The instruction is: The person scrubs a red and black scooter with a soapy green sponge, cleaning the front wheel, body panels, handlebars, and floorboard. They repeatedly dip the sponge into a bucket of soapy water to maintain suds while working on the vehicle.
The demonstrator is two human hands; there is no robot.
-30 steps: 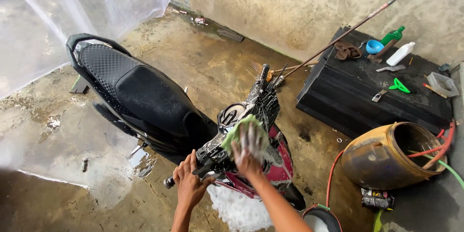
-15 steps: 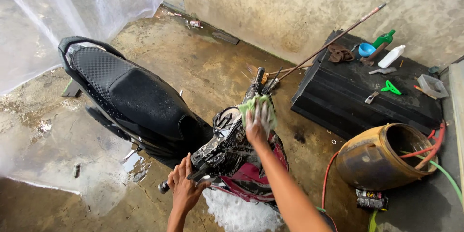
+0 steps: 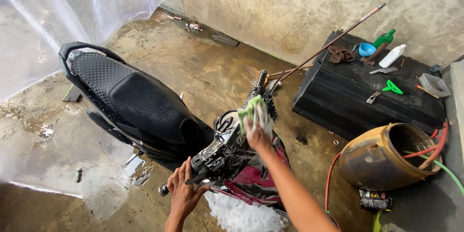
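Note:
A black scooter (image 3: 145,111) with a wet textured seat stands on wet concrete, its handlebar end toward me. My left hand (image 3: 184,192) grips the near handlebar grip (image 3: 166,188). My right hand (image 3: 257,130), soapy, presses a green sponge (image 3: 249,109) against the handlebar cover just behind the instrument panel (image 3: 224,123). White foam (image 3: 237,215) covers the red front panel (image 3: 251,183) below the bars.
A black chest (image 3: 357,101) against the wall holds bottles, a blue cup, a rag and small tools. A brown clay jar (image 3: 382,159) with red and green hoses lies at right. A long stick (image 3: 328,45) leans on the wall. Clear plastic sheeting (image 3: 58,14) hangs at left.
My right hand with the sponge has slid farther up along the handlebar cover toward the far grip. My left hand stays on the near grip. The view shifted slightly.

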